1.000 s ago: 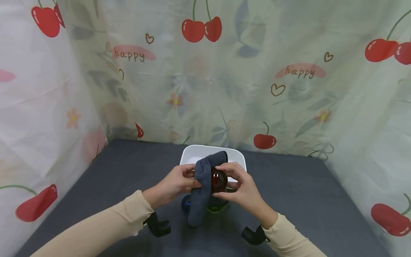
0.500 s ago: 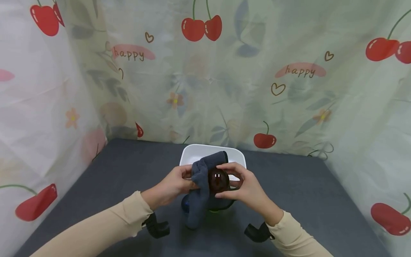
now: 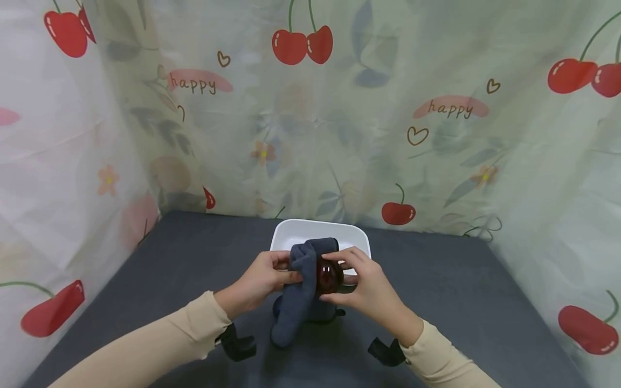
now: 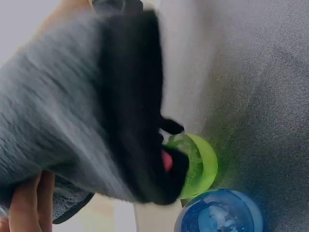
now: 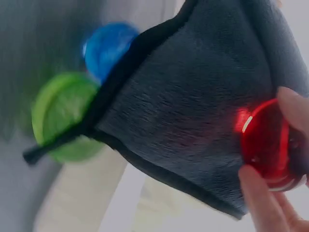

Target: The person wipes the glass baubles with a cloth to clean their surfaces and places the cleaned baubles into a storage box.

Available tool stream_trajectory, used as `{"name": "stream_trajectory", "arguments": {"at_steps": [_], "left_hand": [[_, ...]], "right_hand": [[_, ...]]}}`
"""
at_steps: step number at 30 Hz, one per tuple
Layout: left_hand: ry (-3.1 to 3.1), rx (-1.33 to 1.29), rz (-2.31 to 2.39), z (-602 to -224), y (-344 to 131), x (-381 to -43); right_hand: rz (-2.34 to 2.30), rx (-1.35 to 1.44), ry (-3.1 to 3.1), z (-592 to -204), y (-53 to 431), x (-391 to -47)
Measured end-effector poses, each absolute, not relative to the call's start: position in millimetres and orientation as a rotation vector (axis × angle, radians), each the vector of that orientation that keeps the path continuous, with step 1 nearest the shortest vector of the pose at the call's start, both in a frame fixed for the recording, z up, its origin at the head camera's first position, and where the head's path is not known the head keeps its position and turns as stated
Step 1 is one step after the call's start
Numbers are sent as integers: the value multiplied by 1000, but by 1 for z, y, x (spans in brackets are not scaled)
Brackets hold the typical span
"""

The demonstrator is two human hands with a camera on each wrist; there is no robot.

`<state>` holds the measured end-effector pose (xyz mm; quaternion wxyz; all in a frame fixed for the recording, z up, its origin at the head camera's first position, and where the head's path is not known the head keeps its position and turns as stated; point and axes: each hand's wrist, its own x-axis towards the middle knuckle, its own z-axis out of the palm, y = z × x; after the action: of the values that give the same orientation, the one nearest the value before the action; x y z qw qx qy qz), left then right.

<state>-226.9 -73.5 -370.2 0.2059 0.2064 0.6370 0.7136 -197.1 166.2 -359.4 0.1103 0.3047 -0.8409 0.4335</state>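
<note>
A dark grey-blue towel (image 3: pixel 297 302) with black edging hangs between the two hands. My left hand (image 3: pixel 257 284) pinches its upper part between thumb and fingers. Beside it, my right hand (image 3: pixel 371 283) holds a red see-through round object (image 5: pixel 264 145) by its sides, thumb and fingers spread around it. The red object's left side lies against the towel. Below the towel, a green see-through round cup-like thing (image 4: pixel 206 166) and a blue see-through one (image 4: pixel 219 212) stand close together on the table. In the head view the towel hides the green one.
Behind the hands stands a white rectangular tray (image 3: pixel 351 233), its front part covered by the towel and hands. Dark grey cloth covers the table (image 3: pixel 218 242). A printed curtain (image 3: pixel 310 134) closes off the back and sides. Black wrist mounts (image 3: pixel 237 345) stick out below the sleeves.
The towel's top corner has dropped and its hanging end has swung left, now covering the green thing in the head view. The red object has shifted slightly. Both hands keep their holds.
</note>
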Motion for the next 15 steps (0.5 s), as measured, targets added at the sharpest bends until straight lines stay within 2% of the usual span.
{"name": "stream_trajectory", "arguments": {"at_steps": [4, 6, 12, 15], "left_hand": [[1765, 566, 1975, -366, -70, -228], [1773, 569, 1965, -363, -68, -228], [1850, 553, 1932, -360, -66, -229], [1877, 557, 1928, -363, -68, -230]], "right_hand": [[1792, 851, -2353, -364, 169, -199], [1839, 828, -2325, -365, 170, -200], [1236, 846, -2496, -358, 167, -199], [1229, 866, -2527, -357, 168, -199]]}}
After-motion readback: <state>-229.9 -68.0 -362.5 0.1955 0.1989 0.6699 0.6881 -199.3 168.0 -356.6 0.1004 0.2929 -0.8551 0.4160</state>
